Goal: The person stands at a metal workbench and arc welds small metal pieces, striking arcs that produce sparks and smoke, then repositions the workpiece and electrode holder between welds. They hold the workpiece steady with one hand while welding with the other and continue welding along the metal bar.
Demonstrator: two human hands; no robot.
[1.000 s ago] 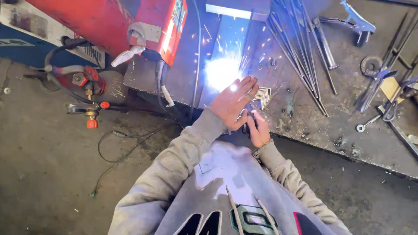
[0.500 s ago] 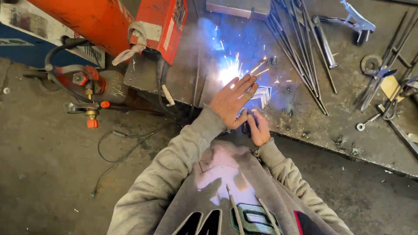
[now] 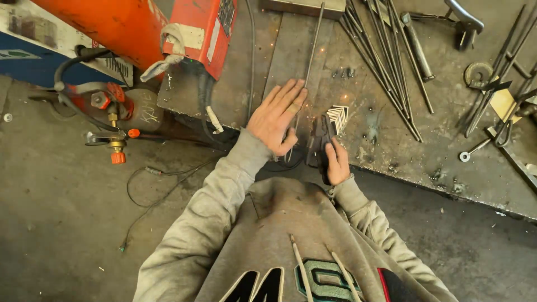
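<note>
My left hand [image 3: 278, 116] lies flat with fingers spread on a steel work table [image 3: 391, 140], resting over the near end of a thin metal rod [image 3: 313, 42] that runs away from me. My right hand [image 3: 336, 161] grips a dark electrode holder [image 3: 321, 141] near the table's front edge. Just right of it sits a small stack of bent metal angle pieces [image 3: 337, 118]. A few faint sparks dot the table near the rod. No arc is lit.
An orange welding machine [image 3: 168, 28] stands at the table's left end, with a gas regulator [image 3: 112, 120] and cables on the concrete floor. Several thin rods [image 3: 386, 61] lie fanned across the table; clamps, a washer [image 3: 464, 156] and scrap sit at the right.
The bright blue welding arc and flying sparks have gone out. My left hand, raised before, now lies flat on the rod. My right hand has stayed put with the holder.
</note>
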